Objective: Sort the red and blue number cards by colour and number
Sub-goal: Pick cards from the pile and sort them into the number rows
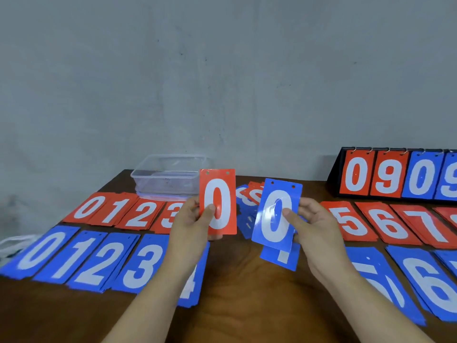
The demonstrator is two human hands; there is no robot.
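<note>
Step in hand: two zeros are picked up and not yet filed.

Left of your left hand sit both targets: red 0 pile (89, 206) at the far end of the far row, blue 0 pile (39, 251) at the far end of the near row. Piles 1–3 lie between them and that hand.

Your left hand (195, 219) pinches the red 0 card (218, 201) by its lower left edge, thumb on the face, card upright and off the table (242, 280).

Beyond the gap between your hands is the unsorted heap (247, 196), red and blue mixed. There's still work left there.

Your right hand (311, 224) pinches the blue 0 card (277, 214) the same way, tilted slightly. A second blue card (279, 258) pokes out below it. I can't tell if you hold it or it lies on the table, and its digit is hidden.

The hands are apart, one card each.

Right of your right hand, piles 5 and up run on in both rows.

Next: both cards go far left. It's a short reach for the left hand to the red 0 pile. The right hand must cross over, or hand the card off first. Drop each card square on its stack and don't drag piles 1–3 on the way. Check that second blue card before you move.
</note>
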